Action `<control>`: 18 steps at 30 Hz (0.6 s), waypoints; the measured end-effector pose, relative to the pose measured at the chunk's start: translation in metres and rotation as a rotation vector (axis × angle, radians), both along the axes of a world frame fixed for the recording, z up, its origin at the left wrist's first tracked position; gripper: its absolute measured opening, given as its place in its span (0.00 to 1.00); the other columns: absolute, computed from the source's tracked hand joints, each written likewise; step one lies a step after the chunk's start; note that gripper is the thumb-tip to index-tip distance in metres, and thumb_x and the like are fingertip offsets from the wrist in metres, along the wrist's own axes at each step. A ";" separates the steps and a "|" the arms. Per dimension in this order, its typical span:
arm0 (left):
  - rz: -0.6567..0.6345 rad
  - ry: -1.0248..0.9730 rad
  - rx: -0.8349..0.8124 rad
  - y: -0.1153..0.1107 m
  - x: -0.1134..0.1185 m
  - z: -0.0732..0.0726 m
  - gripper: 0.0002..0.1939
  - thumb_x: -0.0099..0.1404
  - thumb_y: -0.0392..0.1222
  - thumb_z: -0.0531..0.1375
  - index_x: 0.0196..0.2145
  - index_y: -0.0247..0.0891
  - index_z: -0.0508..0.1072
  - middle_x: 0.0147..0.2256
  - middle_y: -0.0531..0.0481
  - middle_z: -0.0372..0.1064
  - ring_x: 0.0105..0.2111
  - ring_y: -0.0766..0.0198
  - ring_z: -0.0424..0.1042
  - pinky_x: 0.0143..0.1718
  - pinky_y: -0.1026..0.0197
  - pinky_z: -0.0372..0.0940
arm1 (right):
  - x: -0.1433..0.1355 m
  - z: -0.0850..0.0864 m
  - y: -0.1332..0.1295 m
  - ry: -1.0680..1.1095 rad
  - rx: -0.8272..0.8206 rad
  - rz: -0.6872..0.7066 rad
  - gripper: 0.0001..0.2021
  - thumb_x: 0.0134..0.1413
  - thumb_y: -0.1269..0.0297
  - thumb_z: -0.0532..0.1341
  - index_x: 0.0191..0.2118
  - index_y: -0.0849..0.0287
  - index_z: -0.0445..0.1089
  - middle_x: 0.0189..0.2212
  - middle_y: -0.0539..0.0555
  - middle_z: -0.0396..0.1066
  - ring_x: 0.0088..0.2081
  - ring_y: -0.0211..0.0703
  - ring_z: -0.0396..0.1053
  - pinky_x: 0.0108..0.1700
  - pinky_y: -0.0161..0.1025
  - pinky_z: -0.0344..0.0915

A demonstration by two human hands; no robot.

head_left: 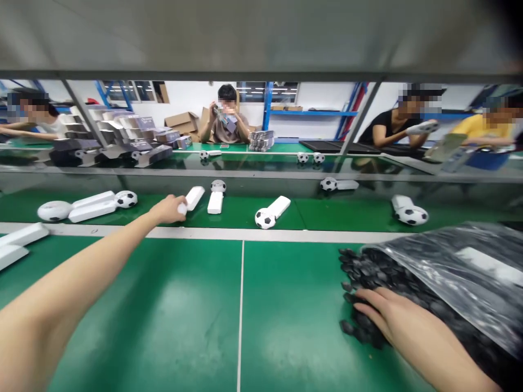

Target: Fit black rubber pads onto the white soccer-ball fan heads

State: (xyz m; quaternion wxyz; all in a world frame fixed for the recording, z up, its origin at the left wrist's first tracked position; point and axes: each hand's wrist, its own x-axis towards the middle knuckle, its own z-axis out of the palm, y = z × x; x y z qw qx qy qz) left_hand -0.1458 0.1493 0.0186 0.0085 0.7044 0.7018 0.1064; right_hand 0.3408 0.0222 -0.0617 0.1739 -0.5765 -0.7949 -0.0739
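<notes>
My left hand (169, 209) reaches over the belt, fingers closed on the round end of a white-handled device (195, 197); most of that end is hidden. Just right of it lies a similar device with a ball-shaped head (216, 202), and farther right another with a soccer-ball head (265, 218). My right hand (392, 313) is at a heap of small black pieces (363, 267), thumb and fingers pinched on one at the heap's near left edge. The pieces spill from a clear plastic bag (457, 261).
A green worktop (183, 305) lies before me, with white handles (24, 235) at its left edge. More soccer-ball devices (412, 214) lie along the green belt (314, 209). Boxes (151, 136) are piled across the line, where several people work. A grey shelf (261, 38) hangs overhead.
</notes>
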 end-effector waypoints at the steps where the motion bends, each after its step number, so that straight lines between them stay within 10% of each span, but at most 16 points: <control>1: 0.001 0.030 -0.009 -0.007 0.001 -0.004 0.23 0.50 0.51 0.57 0.41 0.33 0.69 0.33 0.51 0.66 0.34 0.56 0.69 0.40 0.52 0.61 | -0.001 0.003 -0.001 -0.024 -0.070 -0.014 0.13 0.54 0.59 0.53 0.33 0.54 0.74 0.30 0.54 0.73 0.26 0.46 0.72 0.29 0.41 0.70; 6: -0.160 0.160 -0.121 -0.048 0.045 -0.013 0.30 0.51 0.50 0.53 0.49 0.28 0.63 0.43 0.41 0.61 0.34 0.51 0.70 0.35 0.53 0.62 | -0.006 0.024 -0.005 0.032 -0.329 0.029 0.10 0.54 0.69 0.55 0.36 0.59 0.74 0.35 0.56 0.74 0.37 0.47 0.72 0.42 0.40 0.68; 13: -0.611 0.240 -0.115 -0.058 0.105 -0.017 0.22 0.58 0.50 0.54 0.48 0.37 0.66 0.48 0.44 0.64 0.47 0.49 0.62 0.48 0.53 0.57 | -0.014 0.038 -0.009 0.121 -0.234 0.031 0.08 0.55 0.70 0.56 0.33 0.58 0.74 0.37 0.55 0.70 0.40 0.44 0.68 0.44 0.40 0.65; 18: -0.539 0.130 -0.144 -0.071 0.126 -0.036 0.25 0.63 0.54 0.48 0.49 0.31 0.61 0.49 0.39 0.64 0.48 0.49 0.64 0.49 0.52 0.58 | -0.017 0.037 -0.015 0.306 -0.207 0.091 0.08 0.56 0.70 0.55 0.37 0.57 0.71 0.35 0.52 0.72 0.38 0.40 0.69 0.43 0.39 0.65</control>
